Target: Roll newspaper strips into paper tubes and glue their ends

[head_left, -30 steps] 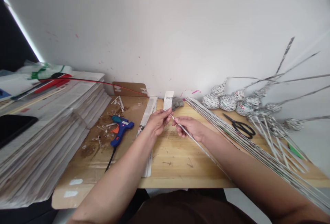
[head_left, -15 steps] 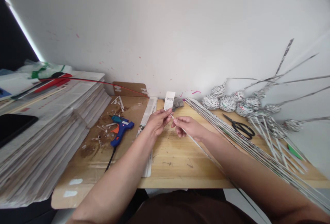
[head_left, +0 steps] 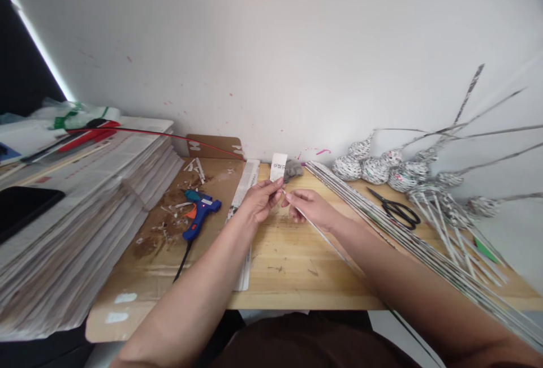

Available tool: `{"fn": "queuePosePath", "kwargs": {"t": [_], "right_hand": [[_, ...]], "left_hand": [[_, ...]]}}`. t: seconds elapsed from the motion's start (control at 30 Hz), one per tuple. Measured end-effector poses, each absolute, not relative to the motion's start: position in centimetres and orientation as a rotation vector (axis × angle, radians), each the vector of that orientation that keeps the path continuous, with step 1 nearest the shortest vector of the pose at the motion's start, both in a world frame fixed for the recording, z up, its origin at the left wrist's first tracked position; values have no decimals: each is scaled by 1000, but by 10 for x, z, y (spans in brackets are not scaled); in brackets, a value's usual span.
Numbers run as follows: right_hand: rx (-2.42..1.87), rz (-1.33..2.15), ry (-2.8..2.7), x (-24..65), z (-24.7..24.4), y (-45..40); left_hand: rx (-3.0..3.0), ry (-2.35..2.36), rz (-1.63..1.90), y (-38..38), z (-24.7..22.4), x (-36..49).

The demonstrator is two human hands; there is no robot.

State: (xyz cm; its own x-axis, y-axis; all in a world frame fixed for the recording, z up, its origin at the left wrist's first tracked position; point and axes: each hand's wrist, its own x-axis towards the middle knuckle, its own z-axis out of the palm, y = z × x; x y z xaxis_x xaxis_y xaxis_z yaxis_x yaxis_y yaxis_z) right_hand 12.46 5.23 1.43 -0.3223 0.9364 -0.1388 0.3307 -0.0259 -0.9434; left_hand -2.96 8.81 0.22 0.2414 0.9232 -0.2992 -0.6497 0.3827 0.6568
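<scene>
A thin rolled paper stick runs from between my hands down to the right, passing under my right forearm. My left hand pinches its upper end, where a flat printed strip of paper stands out beyond the fingers. Close beside it, my right hand is closed on the stick, thumb against fingers. A grey crumpled lump lies just behind the hands on the wooden table.
Left are a blue glue gun on cardboard, newspaper strips, a tall newspaper stack and a phone. Right are many paper sticks, black scissors and woven paper balls.
The printed end of the paper has dropped slightly and turned a little. Both hands stay almost in place, still gripping the stick.
</scene>
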Motion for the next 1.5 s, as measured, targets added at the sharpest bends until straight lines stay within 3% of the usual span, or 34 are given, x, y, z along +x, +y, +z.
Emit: {"fn": "queuePosePath", "kwargs": {"t": [0.1, 0.17, 0.37, 0.43, 0.53, 0.6, 0.73, 0.8, 1.0, 1.07, 1.2, 1.27, 1.4, 1.5], "right_hand": [[-1390, 645, -1953, 123, 14, 47], [-1371, 479, -2039, 122, 14, 46], [-1360, 1459, -1697, 123, 12, 54], [-1359, 1389, -1716, 124, 12, 55], [-1367, 842, -1869, 124, 12, 52], [-1340, 742, -1890, 123, 12, 51], [-1299, 1445, -1618, 124, 12, 54], [-1293, 1602, -1537, 125, 13, 55], [-1319, 684, -1947, 122, 17, 48], [-1326, 849, -1892, 121, 16, 48], [-1262, 1556, -1544, 121, 14, 52], [-1251, 1541, -1538, 121, 14, 53], [-1268, 1176, -1642, 120, 13, 51], [-1193, 1571, -1492, 120, 13, 51]], "left_hand": [[442, 732, 1136, 88, 2, -30], [440, 731, 1137, 88, 2, -30], [430, 723, 1130, 89, 1, -31], [426, 722, 1132, 89, 1, -31], [421, 718, 1141, 88, 3, -31], [420, 714, 1141, 88, 5, -32], [421, 699, 1115, 88, 4, -32], [421, 692, 1108, 88, 3, -31], [428, 677, 1115, 88, 4, -32], [432, 671, 1109, 88, 5, -33], [441, 658, 1095, 89, 5, -34], [444, 661, 1094, 89, 5, -34], [445, 669, 1104, 90, 3, -34], [445, 672, 1101, 91, 3, -35]]}}
